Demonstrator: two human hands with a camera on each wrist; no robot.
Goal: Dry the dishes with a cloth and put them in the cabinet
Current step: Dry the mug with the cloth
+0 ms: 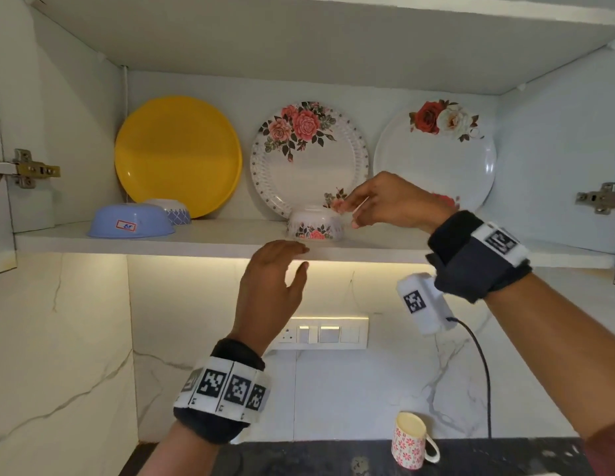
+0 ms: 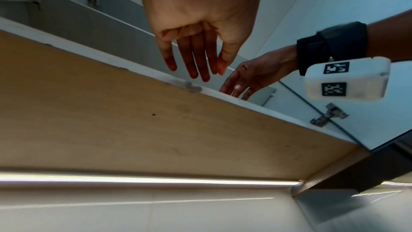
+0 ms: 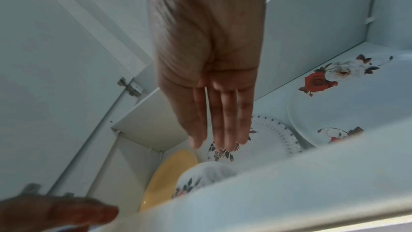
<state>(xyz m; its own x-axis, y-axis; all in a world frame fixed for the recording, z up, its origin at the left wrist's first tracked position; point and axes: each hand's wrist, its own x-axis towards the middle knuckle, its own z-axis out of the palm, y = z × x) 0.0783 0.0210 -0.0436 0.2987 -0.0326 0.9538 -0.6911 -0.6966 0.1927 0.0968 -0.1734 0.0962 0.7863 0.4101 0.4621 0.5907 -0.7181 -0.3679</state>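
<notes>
A small white bowl with a flower pattern (image 1: pixel 314 225) (image 3: pixel 200 175) sits upside down on the cabinet shelf (image 1: pixel 213 240). My right hand (image 1: pixel 354 207) (image 3: pixel 219 140) hovers just right of and above it, fingers straight and relaxed, holding nothing. My left hand (image 1: pixel 295 262) (image 2: pixel 196 66) is below the shelf's front edge, open, fingertips near the edge. A yellow plate (image 1: pixel 177 154), a rose-patterned beaded plate (image 1: pixel 307 156) and a white plate with a red rose (image 1: pixel 436 152) lean against the back wall.
Two upside-down bowls, a light blue bowl (image 1: pixel 131 223) and a lattice-patterned bowl (image 1: pixel 173 209), sit at the shelf's left. A flowered cup (image 1: pixel 410 439) stands on the dark counter below. Door hinges (image 1: pixel 31 170) (image 1: pixel 597 197) flank the cabinet. A switch panel (image 1: pixel 319 333) is on the wall.
</notes>
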